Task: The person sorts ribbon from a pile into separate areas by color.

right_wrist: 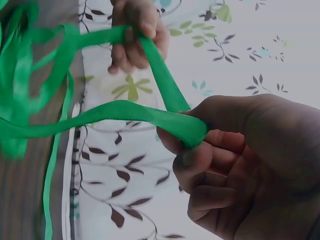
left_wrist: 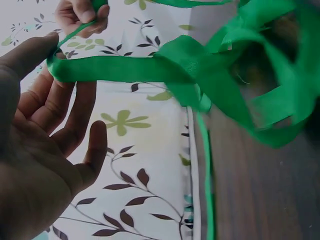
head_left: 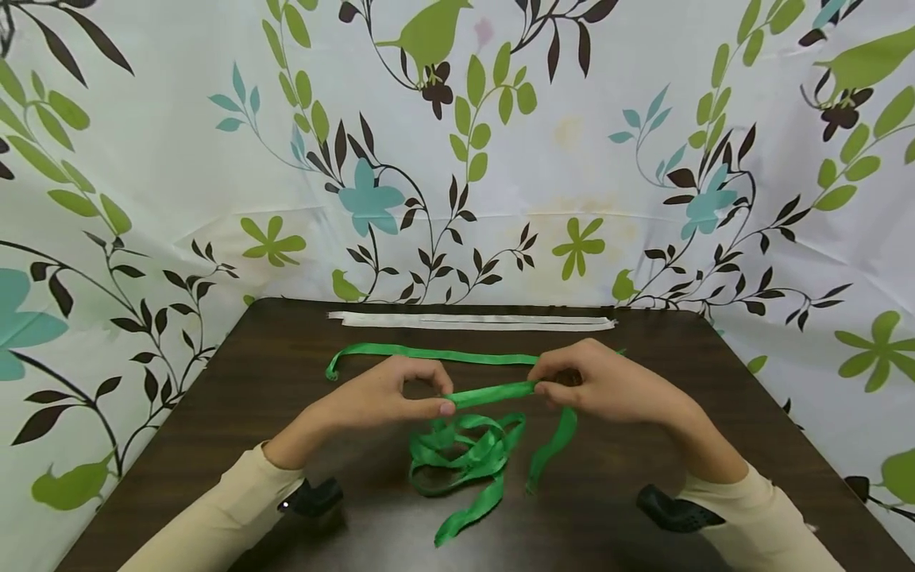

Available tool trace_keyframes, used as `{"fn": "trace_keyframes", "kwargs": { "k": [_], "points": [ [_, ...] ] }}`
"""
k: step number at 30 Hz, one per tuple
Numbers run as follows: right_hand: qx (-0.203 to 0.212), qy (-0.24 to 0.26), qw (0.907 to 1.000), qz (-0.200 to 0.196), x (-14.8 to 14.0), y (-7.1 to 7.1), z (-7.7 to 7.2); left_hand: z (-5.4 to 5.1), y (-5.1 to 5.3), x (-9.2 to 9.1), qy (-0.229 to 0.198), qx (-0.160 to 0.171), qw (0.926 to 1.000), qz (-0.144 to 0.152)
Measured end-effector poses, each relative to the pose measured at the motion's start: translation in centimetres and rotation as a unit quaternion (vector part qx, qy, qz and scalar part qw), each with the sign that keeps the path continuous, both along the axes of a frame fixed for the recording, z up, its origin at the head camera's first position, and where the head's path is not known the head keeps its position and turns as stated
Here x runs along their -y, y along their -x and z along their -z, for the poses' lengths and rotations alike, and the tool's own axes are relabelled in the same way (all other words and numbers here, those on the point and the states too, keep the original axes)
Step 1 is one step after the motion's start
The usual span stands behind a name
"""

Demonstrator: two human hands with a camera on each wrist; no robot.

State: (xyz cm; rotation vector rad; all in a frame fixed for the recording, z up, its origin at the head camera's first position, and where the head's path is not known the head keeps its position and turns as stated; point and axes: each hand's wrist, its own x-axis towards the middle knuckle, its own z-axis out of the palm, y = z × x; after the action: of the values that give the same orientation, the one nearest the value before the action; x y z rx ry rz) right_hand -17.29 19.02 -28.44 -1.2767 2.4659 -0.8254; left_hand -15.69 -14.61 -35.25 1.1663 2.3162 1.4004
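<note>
A green ribbon [head_left: 493, 395] is stretched between the two hands above the table. My left hand [head_left: 382, 393] pinches it between thumb and index finger; in the left wrist view that hand [left_wrist: 55, 125] has its other fingers loosely bent. The right hand [head_left: 608, 381] pinches the other end of the stretched part, and a short tail [head_left: 554, 449] hangs below it. In the right wrist view the right hand [right_wrist: 235, 160] holds the ribbon [right_wrist: 170, 85] folded at the fingertips. A loose tangle of green ribbon [head_left: 465, 457] lies below, between the hands.
Behind the hands, a separate-looking green strip [head_left: 436, 354] lies across the dark table [head_left: 286, 342]. Further back, a white strip [head_left: 472, 322] lies near the far edge. A patterned cloth [head_left: 500, 199] hangs behind the table.
</note>
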Motion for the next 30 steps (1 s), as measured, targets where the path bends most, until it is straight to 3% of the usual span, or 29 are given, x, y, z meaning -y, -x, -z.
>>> {"fn": "trace_keyframes", "kwargs": {
  "k": [4, 10, 15, 20, 30],
  "points": [
    [0.008, -0.001, 0.9996, 0.026, -1.4, 0.2, -0.4, -0.4, -0.2, 0.5, -0.002, -0.013, 0.9999, -0.009],
    [0.028, -0.007, 0.9981, 0.055, -3.3, 0.4, -0.9, -0.5, -0.7, 1.7, 0.008, 0.005, 0.9995, -0.031],
    [0.047, -0.011, 0.9968, 0.064, -5.0, 0.5, -1.0, -0.3, -0.7, 3.1, 0.023, 0.011, 0.9987, -0.043],
    [0.049, -0.009, 0.9963, 0.071, -6.6, 0.8, -0.6, -0.8, -1.0, 4.8, 0.044, 0.012, 0.9967, -0.067],
    [0.058, 0.01, 0.9934, 0.099, -9.6, 1.2, 0.4, -1.2, -1.1, 7.7, 0.068, -0.026, 0.9887, -0.131]
  ]
}}
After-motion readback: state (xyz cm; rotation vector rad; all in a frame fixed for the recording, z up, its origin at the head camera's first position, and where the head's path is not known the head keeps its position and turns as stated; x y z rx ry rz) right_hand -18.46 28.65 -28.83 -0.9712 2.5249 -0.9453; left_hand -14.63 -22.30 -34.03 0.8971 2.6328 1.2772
